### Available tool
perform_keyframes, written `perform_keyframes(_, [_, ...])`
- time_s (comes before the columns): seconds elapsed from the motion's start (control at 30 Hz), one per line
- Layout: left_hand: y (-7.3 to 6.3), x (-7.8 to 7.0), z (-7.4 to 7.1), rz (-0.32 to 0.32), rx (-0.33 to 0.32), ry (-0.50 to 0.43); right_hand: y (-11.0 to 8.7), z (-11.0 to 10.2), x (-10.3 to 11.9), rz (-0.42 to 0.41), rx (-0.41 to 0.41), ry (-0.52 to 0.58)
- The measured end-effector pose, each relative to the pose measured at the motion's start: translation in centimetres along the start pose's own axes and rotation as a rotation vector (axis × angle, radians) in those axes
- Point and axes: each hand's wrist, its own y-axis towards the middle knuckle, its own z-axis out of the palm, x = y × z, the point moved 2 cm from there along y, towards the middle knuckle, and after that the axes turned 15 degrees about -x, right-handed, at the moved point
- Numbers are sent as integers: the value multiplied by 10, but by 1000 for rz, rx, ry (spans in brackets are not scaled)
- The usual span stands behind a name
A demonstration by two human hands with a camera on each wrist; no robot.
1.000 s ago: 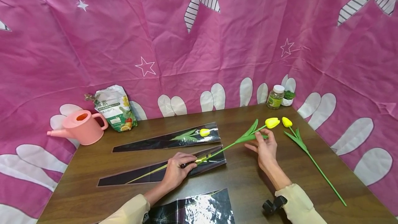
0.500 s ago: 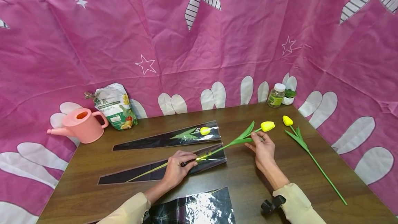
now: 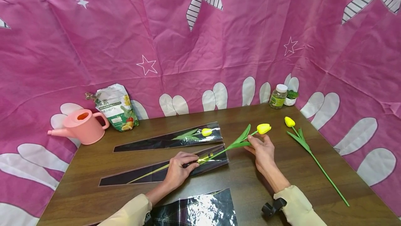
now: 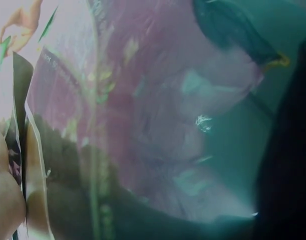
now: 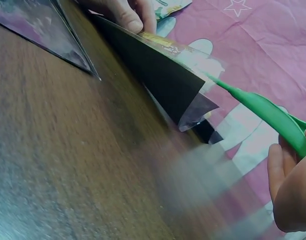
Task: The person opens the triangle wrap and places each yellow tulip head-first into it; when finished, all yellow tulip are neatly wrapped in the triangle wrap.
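Observation:
In the head view my right hand (image 3: 263,153) pinches a yellow tulip (image 3: 264,128) around its green leaves, just below the bloom. The tulip's stem runs down to the left into the wide end of a long black-and-clear flower sleeve (image 3: 144,175). My left hand (image 3: 181,168) grips that sleeve near its mouth, thumb and fingers closed on its gold-printed film. From the right wrist, the sleeve (image 5: 153,70) gapes at its wide end, and the green leaves (image 5: 273,117) stay outside it. Film fills most of the left wrist view, which is blurred.
Behind lies another sleeve (image 3: 138,146) with a tulip inside. More sleeves (image 3: 197,208) lie at the front edge. A loose tulip (image 3: 319,166) rests at right. Along the back stand a pink watering can (image 3: 83,128), a bag (image 3: 116,107), a jar (image 3: 277,97) and a potted plant (image 3: 291,98).
My right hand has moved left and slightly down with the tulip, sliding its stem further into the sleeve. The left hand has kept its grip in the same place.

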Motion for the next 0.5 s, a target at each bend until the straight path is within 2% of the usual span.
perform_keyframes(0.2, [1,0,1,-16,12,-5,0,0,-2,2,1,8])
perform_keyframes(0.5, [0,-2,0,-11,13,2,-1,0,1,-122,-54,-10])
